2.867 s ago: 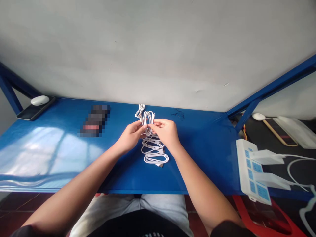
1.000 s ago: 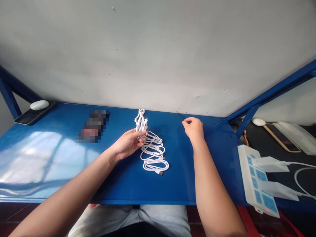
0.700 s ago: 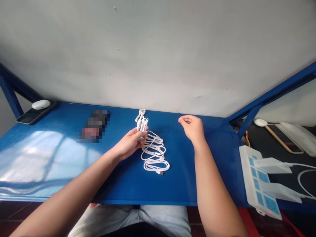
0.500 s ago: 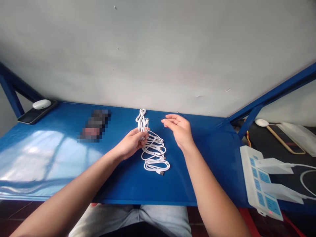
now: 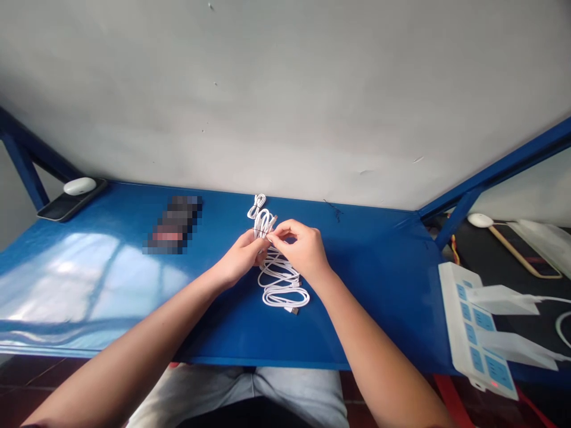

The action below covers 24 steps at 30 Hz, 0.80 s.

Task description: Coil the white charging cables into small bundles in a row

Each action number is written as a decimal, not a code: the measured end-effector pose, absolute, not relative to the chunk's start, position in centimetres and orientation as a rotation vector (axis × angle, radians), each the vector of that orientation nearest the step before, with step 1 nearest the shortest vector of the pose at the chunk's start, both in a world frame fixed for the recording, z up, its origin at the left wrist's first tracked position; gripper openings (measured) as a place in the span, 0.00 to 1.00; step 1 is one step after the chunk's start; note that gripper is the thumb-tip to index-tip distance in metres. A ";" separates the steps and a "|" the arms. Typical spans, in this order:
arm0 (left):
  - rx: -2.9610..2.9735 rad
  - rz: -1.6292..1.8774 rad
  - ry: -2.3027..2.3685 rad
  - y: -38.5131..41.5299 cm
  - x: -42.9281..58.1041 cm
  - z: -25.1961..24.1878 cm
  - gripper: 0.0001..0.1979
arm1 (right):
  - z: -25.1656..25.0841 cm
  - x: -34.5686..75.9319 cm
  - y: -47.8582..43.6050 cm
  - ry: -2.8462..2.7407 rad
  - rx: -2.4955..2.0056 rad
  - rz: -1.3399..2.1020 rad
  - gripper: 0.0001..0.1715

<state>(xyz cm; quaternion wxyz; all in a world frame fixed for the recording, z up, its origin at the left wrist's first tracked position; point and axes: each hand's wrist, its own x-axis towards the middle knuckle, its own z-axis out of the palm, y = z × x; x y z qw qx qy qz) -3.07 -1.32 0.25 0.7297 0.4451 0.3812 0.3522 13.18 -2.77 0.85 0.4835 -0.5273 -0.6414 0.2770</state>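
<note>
My left hand [image 5: 243, 257] is closed around a coiled white USB cable [image 5: 264, 222], whose loops stand up above the fingers. A thin black twist tie [image 5: 257, 230] crosses the front of that coil. Pinched at the coil's right side, my right hand [image 5: 301, 248] has the tie's end between thumb and forefinger. Below both hands, several more white coiled cables [image 5: 285, 295] lie overlapping in a row on the blue table [image 5: 250, 342]. Another white coil [image 5: 257, 206], bound at its middle, rests just beyond the held one.
Several thin black ties [image 5: 333, 209] lie by the wall. A blurred dark object [image 5: 175, 224] is on the left, with a white oval item [image 5: 79, 186] on a black device [image 5: 66, 205] farther left. A power strip [image 5: 477, 330] with plugged-in chargers stands at the right edge.
My right hand has come left and down to the held cable, bringing the thin black tie across it. My left hand keeps its hold on the coil.
</note>
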 end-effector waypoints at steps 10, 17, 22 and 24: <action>0.907 0.928 0.790 -1.3 -3.4 0.6 0.21 | 1.0 13.2 -3.0 -1.499 -1.263 0.789 0.10; 0.971 0.909 0.781 -1.2 -3.4 0.8 0.18 | 0.2 13.5 -2.3 -1.361 -1.231 1.027 0.18; 0.867 0.746 0.690 -1.0 -4.2 1.3 0.14 | 0.1 13.8 -2.3 -1.380 -1.176 1.149 0.31; 0.799 0.603 0.608 -1.0 -4.7 1.6 0.13 | 0.4 13.8 -2.6 -1.421 -1.096 1.240 0.33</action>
